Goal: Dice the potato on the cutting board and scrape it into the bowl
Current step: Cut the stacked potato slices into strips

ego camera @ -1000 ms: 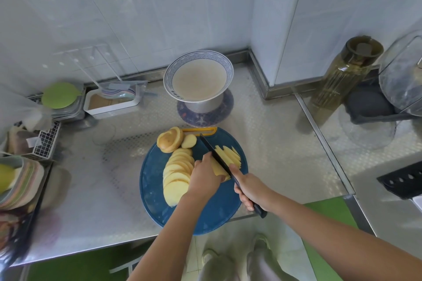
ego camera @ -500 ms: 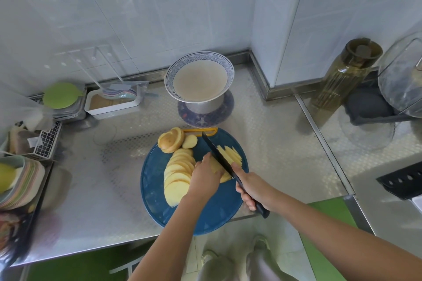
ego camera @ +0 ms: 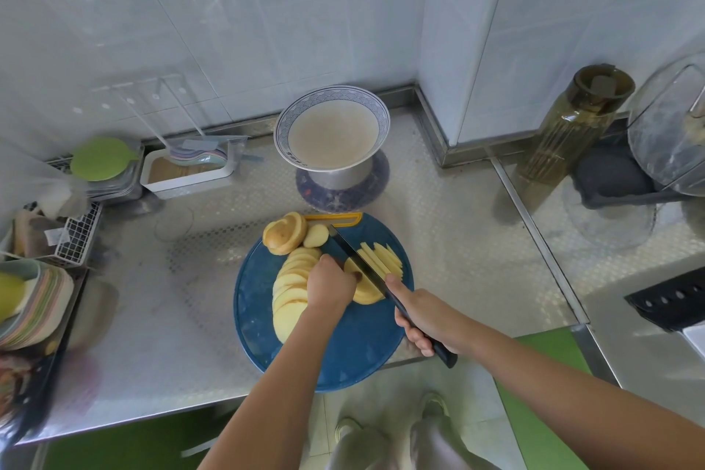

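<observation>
A round blue cutting board (ego camera: 343,351) lies on the steel counter. On it, a row of potato slices (ego camera: 292,290) runs along the left, with potato end pieces (ego camera: 284,233) at the top. My left hand (ego camera: 330,284) presses curled fingers onto a stack of slices (ego camera: 364,292). My right hand (ego camera: 427,319) grips the handle of a black knife (ego camera: 356,259), whose blade cuts down through that stack. Cut potato strips (ego camera: 383,256) lie to the right of the blade. An empty blue-rimmed bowl (ego camera: 332,132) stands behind the board.
A white container (ego camera: 187,172) and a green lid (ego camera: 103,158) sit at the back left, near a wire rack (ego camera: 76,237). A stack of plates (ego camera: 34,301) is at the far left. A tall bottle (ego camera: 572,126) stands on the right counter.
The knife has shifted slightly left along the stack, leaving more strips on its right. My left hand has drawn back a little with it.
</observation>
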### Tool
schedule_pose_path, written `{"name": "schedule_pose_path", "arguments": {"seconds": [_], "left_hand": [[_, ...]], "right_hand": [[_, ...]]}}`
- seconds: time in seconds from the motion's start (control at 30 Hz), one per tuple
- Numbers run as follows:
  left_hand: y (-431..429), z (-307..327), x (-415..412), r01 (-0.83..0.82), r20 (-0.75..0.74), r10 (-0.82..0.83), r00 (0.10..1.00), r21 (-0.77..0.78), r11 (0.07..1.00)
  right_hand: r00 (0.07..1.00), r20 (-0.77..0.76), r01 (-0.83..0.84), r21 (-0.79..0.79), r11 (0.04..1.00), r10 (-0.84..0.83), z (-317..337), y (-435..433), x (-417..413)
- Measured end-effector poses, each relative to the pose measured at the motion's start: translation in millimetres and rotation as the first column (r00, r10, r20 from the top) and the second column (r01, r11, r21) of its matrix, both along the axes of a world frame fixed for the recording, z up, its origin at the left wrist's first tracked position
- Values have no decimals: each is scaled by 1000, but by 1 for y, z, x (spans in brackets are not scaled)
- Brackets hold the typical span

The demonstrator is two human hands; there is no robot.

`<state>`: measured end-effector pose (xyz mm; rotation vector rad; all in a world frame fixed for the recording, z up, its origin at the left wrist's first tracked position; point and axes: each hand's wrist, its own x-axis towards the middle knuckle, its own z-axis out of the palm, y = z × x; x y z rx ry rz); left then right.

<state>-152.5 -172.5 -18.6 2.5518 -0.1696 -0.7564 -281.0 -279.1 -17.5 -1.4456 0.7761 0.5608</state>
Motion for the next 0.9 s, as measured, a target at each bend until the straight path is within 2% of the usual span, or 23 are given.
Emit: {"name": "schedule_pose_path", "arguments": {"seconds": [0.3,0.67,0.9], "left_hand": [[-3,-10,13,8,-26,-7,1000,36,999],[-4,-28,15,11,26,-12,1000,65,998],[-3,-35,15,-19,51,18,999,22,1000]], "right_hand": [[999,-22,-37,-14,999,37,2,2,2],[990,-123,-58,43,997,63,4,-1,9],[983,-169,-68,57,996,77,7,-1,15]]}}
